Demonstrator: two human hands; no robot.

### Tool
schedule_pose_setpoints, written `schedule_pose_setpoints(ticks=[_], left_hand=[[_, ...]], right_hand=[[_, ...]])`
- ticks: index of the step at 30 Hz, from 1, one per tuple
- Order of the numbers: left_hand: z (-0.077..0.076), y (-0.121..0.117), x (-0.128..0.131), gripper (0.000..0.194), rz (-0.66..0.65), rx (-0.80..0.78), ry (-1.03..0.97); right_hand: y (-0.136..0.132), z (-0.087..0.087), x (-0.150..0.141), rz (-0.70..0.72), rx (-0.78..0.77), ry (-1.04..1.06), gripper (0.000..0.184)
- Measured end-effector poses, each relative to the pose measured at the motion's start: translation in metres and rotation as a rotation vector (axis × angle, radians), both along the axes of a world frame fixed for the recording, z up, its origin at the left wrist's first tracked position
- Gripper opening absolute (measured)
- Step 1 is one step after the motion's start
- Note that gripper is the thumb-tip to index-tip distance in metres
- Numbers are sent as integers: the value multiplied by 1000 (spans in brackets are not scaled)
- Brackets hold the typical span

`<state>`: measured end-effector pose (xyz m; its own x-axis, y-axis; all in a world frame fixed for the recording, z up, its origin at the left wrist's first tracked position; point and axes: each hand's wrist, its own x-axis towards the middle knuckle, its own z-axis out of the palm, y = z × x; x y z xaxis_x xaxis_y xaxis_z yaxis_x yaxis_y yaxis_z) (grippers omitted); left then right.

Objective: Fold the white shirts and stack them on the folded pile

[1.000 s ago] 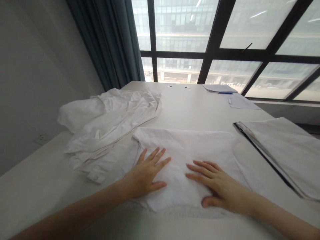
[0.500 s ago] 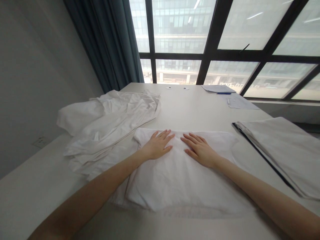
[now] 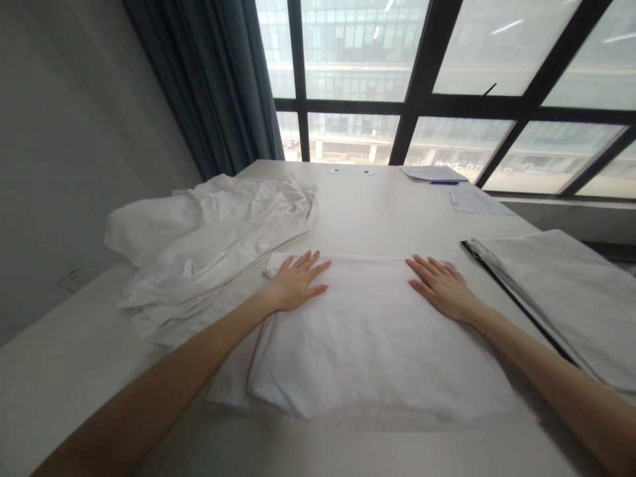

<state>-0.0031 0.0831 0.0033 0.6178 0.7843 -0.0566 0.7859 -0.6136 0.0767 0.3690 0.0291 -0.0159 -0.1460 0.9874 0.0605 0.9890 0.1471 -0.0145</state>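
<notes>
A white cloth, folded into a rough rectangle, lies in front of me on the white table. My left hand rests flat near its far left corner, fingers spread and palm down. Close to the far right corner, my right hand also presses flat on the fabric, its fingers extended. Neither hand grips anything. Soft wrinkles run over the cloth between and below the hands, and a lower layer sticks out at the left side.
A crumpled heap of white fabric lies at the left. Folded white cloth with a dark edge is at the right. Papers and a blue pen lie far right on the table, before the window.
My hands have slid apart across the cloth: the right one clearly to the right, the left one slightly left. The cloth's far edge looks straighter and its surface flatter.
</notes>
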Motion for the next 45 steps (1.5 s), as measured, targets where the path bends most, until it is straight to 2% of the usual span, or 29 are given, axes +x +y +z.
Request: schedule_pose_setpoints(ticks=[4, 7, 16, 24, 29, 32, 35, 38, 40, 45], left_hand=[[-2, 3, -13, 60, 40, 40, 14], [-3, 4, -24, 61, 75, 73, 26], [-7, 3, -46, 68, 163, 117, 41], [-13, 3, -47, 54, 172, 211, 45], [-5, 2, -43, 52, 198, 237, 54], [5, -5, -32, 51, 175, 268, 3], [11, -21, -14, 52, 54, 243, -44], [9, -41, 3, 56, -91, 139, -52], [6, -50, 9, 61, -136, 95, -41], [4, -56, 10, 65, -128, 57, -27]], right_hand=[[-2, -7, 30, -84, 10, -13, 63], [-3, -12, 40, -94, 39, -7, 64], [-3, -16, 40, -149, 88, -8, 67], [-5, -15, 39, -171, 170, 45, 59], [-4, -17, 43, -141, 247, 82, 55], [-2, -14, 45, -105, 309, 101, 52], [-4, -5, 37, -13, 341, 150, 51], [-13, 3, 15, 154, 265, 222, 54], [-23, 5, -3, 246, 180, 215, 55], [-38, 5, -24, 280, 44, 122, 54]])
